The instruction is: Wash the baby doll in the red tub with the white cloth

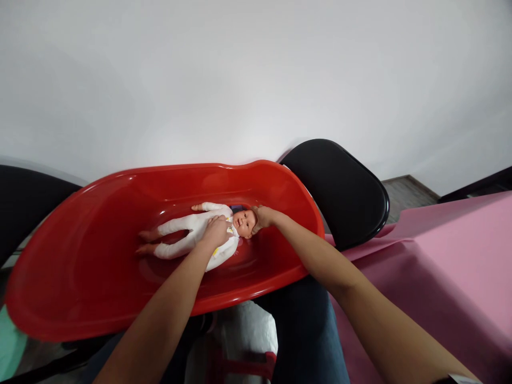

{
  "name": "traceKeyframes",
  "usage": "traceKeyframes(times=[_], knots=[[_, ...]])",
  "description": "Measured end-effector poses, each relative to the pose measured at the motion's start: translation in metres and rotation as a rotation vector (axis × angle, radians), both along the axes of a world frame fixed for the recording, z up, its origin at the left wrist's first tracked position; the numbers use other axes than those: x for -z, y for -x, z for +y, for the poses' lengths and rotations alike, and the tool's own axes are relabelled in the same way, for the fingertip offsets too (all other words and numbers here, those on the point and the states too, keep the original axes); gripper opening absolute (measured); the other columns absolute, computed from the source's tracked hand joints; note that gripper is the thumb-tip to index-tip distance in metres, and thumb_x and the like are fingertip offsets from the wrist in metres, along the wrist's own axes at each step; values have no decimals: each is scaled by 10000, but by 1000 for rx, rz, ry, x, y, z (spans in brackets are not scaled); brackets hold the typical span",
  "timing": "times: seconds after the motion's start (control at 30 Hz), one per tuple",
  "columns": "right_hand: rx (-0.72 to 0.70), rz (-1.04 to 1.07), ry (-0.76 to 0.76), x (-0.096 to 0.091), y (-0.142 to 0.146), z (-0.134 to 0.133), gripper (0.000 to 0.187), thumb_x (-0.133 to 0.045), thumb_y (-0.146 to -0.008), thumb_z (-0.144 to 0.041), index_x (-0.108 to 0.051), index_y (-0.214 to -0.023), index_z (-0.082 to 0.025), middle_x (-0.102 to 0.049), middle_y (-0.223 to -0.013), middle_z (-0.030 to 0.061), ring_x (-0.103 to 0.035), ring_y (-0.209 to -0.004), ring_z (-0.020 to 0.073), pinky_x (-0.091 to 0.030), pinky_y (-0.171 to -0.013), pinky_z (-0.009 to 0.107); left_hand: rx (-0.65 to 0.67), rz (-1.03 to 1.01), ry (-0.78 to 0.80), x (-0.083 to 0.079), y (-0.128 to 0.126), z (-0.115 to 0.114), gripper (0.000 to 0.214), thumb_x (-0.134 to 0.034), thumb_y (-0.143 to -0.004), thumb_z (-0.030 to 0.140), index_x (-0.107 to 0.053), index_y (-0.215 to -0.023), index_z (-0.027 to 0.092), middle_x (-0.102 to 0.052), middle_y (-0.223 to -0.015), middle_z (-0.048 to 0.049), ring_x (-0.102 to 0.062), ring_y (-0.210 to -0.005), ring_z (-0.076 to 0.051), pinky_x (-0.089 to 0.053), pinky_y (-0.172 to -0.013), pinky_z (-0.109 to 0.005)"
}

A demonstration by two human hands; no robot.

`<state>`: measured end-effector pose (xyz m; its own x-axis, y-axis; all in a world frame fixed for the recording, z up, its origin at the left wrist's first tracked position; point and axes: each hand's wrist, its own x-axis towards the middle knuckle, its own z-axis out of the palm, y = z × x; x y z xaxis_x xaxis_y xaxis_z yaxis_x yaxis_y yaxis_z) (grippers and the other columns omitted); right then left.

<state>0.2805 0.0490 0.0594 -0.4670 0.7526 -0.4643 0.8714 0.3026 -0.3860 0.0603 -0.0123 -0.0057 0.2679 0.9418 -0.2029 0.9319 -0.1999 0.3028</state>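
Note:
A baby doll (176, 246) in a white suit with yellow marks lies on its back in a red baby bathtub (80, 256). Its head points right, and its bare feet point left. At the doll's chest, my left hand (218, 229) has its fingers curled on the suit near the collar. My right hand (263, 216) cups the top and back of the doll's head, its fingers partly hidden behind it. A small dark purple patch shows beside the head, too little visible to name.
Black chair seats (336, 186) stand at both ends of the tub, which rests close to a white wall (240, 80). Pink cloth (464, 240) covers a surface at the right. My knees are under the tub's near rim, with a red stool-like frame (248, 367) below.

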Motion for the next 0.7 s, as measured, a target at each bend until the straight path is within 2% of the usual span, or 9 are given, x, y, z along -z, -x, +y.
traceKeyframes(times=[0.1,0.2,0.33,0.43,0.6,0.7], knots=[[20,-28,11,4,-2,1,564,-1011,-528,-395,-803,-1022,-218,-764,-901,27,-714,-859,248,-556,-713,276,-62,-36,-56,-1,0,1,361,-646,-973,291,-762,-1293,174,-671,-1313,-158,-573,-1239,-335,-426,-1093,-410],[14,-20,23,8,-4,3,541,-1006,-547,-428,-794,-991,-203,-761,-891,32,-705,-824,234,-542,-693,269,-97,-60,-132,1,-2,0,399,-569,-1013,276,-728,-1365,176,-601,-1442,-168,-511,-1330,-351,-408,-1115,-423],[35,-70,-9,10,-4,5,701,-1019,-487,-500,-781,-1074,-200,-759,-934,52,-708,-869,255,-544,-713,275,-103,7,-115,6,-4,-3,525,-506,-1038,297,-563,-1556,231,-516,-1557,-148,-455,-1380,-357,-379,-1134,-469],[24,-43,-4,13,-5,5,732,-1022,-474,-475,-775,-1099,-185,-757,-934,52,-705,-889,252,-536,-729,265,-54,47,-80,8,-5,-5,561,-482,-1042,307,-506,-1596,228,-486,-1587,-157,-467,-1366,-367,-369,-1134,-493],[13,77,20,14,-7,5,611,-1021,-506,-346,-782,-1043,-180,-751,-847,25,-688,-859,222,-522,-761,251,29,46,-5,7,-5,-1,529,-566,-1010,279,-573,-1527,168,-574,-1485,-176,-560,-1312,-318,-396,-1116,-372],[6,167,10,10,-6,5,615,-1020,-504,-301,-776,-1052,-166,-757,-875,31,-681,-884,225,-524,-813,264,30,43,54,6,-5,-1,565,-563,-1024,284,-523,-1562,115,-593,-1473,-203,-638,-1234,-299,-446,-1045,-325]])
